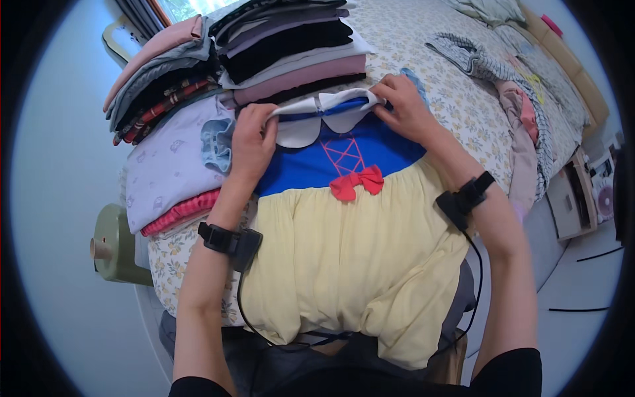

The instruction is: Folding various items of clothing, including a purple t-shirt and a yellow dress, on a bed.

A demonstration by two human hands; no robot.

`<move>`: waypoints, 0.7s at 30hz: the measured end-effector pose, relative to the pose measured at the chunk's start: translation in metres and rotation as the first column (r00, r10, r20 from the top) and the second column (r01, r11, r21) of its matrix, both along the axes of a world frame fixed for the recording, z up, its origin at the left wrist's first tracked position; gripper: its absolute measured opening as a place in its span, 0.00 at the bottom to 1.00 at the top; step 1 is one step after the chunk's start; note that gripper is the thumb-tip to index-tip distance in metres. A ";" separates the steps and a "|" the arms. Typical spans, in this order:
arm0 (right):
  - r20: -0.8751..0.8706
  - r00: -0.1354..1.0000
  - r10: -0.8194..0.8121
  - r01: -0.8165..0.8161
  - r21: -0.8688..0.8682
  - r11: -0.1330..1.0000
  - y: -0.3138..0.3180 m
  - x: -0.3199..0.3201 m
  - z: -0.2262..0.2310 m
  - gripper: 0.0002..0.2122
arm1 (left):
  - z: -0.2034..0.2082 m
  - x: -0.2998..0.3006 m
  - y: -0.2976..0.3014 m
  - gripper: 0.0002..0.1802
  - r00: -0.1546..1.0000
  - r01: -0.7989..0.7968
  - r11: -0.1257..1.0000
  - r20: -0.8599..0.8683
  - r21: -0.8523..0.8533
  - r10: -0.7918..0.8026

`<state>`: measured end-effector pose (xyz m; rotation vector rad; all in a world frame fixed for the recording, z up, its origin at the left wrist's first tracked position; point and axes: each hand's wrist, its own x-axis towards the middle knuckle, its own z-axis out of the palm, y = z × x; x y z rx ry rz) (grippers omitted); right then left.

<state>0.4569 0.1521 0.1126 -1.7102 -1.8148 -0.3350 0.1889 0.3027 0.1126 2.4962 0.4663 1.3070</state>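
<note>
A dress with a blue bodice, white collar, red bow and pale yellow skirt lies spread in front of me. Its top rests on the bed, while the skirt hangs down over the near edge toward my lap. My left hand pinches the collar's left end beside a light blue puffed sleeve. At the collar's right end, my right hand grips the white fabric near the other sleeve. Between my hands the collar is stretched out, its two rounded flaps lying over the bodice.
Folded clothes stand in a dark stack and a mixed stack beyond the dress. A lavender folded garment lies left, and a green object stands beside the bed. Rumpled clothes cover the bed's right side.
</note>
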 end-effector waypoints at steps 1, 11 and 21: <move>0.166 0.986 0.032 -0.057 0.144 0.988 -0.011 -0.004 0.010 0.12 | 0.004 -0.001 -0.003 0.05 1.000 -0.002 0.999 0.017 -0.049 0.002; 0.277 0.931 -0.237 0.277 -0.116 0.954 0.044 0.051 -0.003 0.15 | -0.004 0.078 0.054 0.18 0.918 -0.294 0.914 -0.184 0.280 0.352; 0.400 0.861 -0.314 0.380 -0.096 0.920 0.061 0.035 -0.048 0.14 | -0.033 0.077 0.072 0.19 0.791 -0.331 0.901 -0.438 0.280 0.427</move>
